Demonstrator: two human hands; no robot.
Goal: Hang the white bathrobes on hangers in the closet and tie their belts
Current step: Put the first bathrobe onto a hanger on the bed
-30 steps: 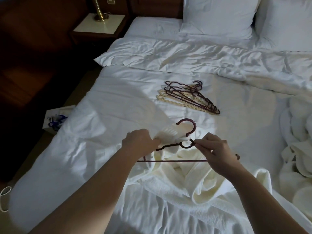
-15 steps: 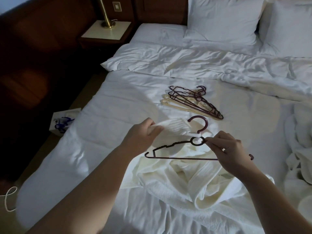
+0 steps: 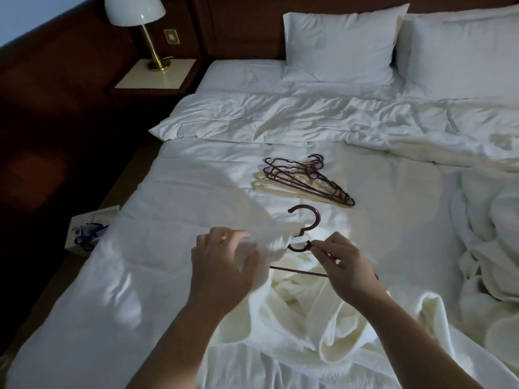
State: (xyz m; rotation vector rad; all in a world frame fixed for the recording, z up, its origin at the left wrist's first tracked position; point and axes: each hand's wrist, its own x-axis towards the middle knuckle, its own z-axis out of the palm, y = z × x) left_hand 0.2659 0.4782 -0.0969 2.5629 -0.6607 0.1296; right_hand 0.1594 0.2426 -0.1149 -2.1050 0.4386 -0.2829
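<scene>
A white bathrobe (image 3: 303,313) lies crumpled on the bed in front of me. My left hand (image 3: 222,262) grips the robe's collar and shoulder cloth, which now covers the left arm of a dark maroon hanger (image 3: 307,223). My right hand (image 3: 346,262) pinches the hanger at the ring under its hook. The hanger's hook points away from me, and its bottom bar shows between my hands. A second white bathrobe (image 3: 494,248) is heaped at the right edge of the bed.
A pile of several maroon and cream hangers (image 3: 306,182) lies on the white duvet (image 3: 196,178) further up the bed. Pillows (image 3: 339,46) lean at the headboard. A nightstand (image 3: 157,77) with a lamp (image 3: 134,9) stands left; a white box (image 3: 87,231) sits on the floor.
My left hand has pulled the robe's cloth over the hanger's left arm, hiding it. The camera has tilted up, bringing the lamp and pillows into view.
</scene>
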